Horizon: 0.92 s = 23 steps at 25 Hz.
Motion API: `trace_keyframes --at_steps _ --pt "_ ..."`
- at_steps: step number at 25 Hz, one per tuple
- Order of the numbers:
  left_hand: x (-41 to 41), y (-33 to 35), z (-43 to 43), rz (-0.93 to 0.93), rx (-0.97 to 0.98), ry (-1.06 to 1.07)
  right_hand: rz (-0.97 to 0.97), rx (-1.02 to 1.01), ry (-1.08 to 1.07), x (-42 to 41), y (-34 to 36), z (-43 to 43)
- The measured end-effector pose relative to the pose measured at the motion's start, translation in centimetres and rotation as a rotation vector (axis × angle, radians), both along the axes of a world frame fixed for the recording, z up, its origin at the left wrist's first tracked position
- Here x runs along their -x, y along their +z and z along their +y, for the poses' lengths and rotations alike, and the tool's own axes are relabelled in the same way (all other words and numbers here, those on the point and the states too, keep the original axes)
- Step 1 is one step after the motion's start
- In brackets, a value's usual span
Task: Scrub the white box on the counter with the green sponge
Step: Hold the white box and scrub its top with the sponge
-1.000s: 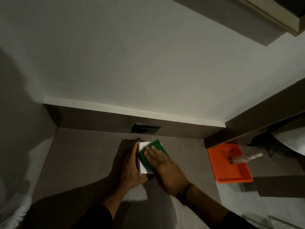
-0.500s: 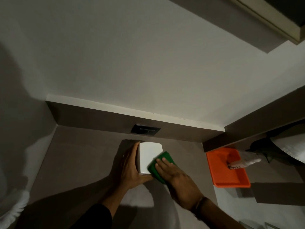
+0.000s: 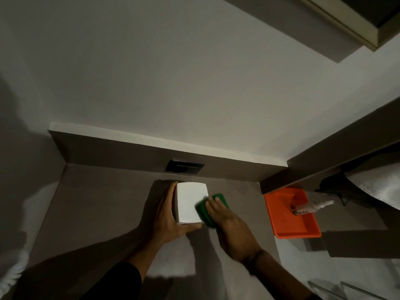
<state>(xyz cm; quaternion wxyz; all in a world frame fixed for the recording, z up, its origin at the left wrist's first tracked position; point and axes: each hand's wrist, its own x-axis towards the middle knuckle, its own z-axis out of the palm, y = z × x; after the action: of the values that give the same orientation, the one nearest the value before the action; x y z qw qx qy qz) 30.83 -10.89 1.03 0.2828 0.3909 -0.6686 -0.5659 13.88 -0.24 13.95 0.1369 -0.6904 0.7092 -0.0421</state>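
A white box (image 3: 188, 201) stands on the grey-brown counter (image 3: 97, 208), close to the back ledge. My left hand (image 3: 167, 217) wraps its left side and near bottom corner, thumb under the front edge. My right hand (image 3: 229, 224) presses a green sponge (image 3: 208, 210) flat against the box's right edge, fingers spread over the sponge. Part of the sponge is hidden under those fingers.
An orange tray (image 3: 281, 219) sits to the right, holding a white tube (image 3: 311, 206). A dark wall socket (image 3: 185, 166) is set in the ledge behind the box. White fabric (image 3: 376, 187) lies at far right. Walls close in on the left and back.
My right hand has dragged the sponge from the top of the box down and off to its right side, uncovering most of the white face. My left hand has kept its hold.
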Motion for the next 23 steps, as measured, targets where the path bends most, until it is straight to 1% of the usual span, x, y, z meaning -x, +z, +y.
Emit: trace_keyframes --at_steps 2,4,5,7,9,10,12,14,16,19,23 --pt "-0.1 0.2 -0.1 -0.024 0.031 -0.018 -0.034 -0.009 -0.090 -0.5 -0.2 -5.5" --pt "0.1 -0.3 -0.1 -0.065 0.020 0.007 -0.002 -0.033 -0.076 -1.5 -0.7 -7.8" --pt "0.0 -0.4 0.0 -0.073 -0.012 0.026 0.020 -0.035 -0.050 -2.0 -0.9 -7.0" --pt "-0.3 0.2 0.3 -0.061 -0.069 0.054 0.026 -0.014 -0.006 -3.3 -1.3 -2.4" --pt "-0.4 0.7 0.3 -0.065 -0.081 0.084 0.025 0.026 0.016 -4.2 -0.8 2.7" --pt "-0.3 0.5 0.3 -0.058 -0.089 0.087 0.037 0.048 0.018 -4.1 -0.7 3.7" --pt "-0.4 0.3 0.2 -0.050 -0.092 0.074 0.022 0.064 -0.073 -3.4 -0.9 1.7" --pt "-0.1 0.2 0.1 -0.059 -0.050 0.023 -0.016 0.058 -0.174 -2.7 -0.8 -2.8" --pt "0.2 0.4 0.1 -0.076 0.001 0.009 -0.004 0.016 -0.180 -2.4 -0.6 -7.2" --pt "0.4 0.9 0.3 -0.079 -0.002 0.063 0.058 0.009 -0.075 -3.8 -0.7 -8.9" --pt "-0.3 0.7 0.1 -0.016 -0.082 0.074 0.038 0.031 0.193 -5.0 -1.1 -2.6"
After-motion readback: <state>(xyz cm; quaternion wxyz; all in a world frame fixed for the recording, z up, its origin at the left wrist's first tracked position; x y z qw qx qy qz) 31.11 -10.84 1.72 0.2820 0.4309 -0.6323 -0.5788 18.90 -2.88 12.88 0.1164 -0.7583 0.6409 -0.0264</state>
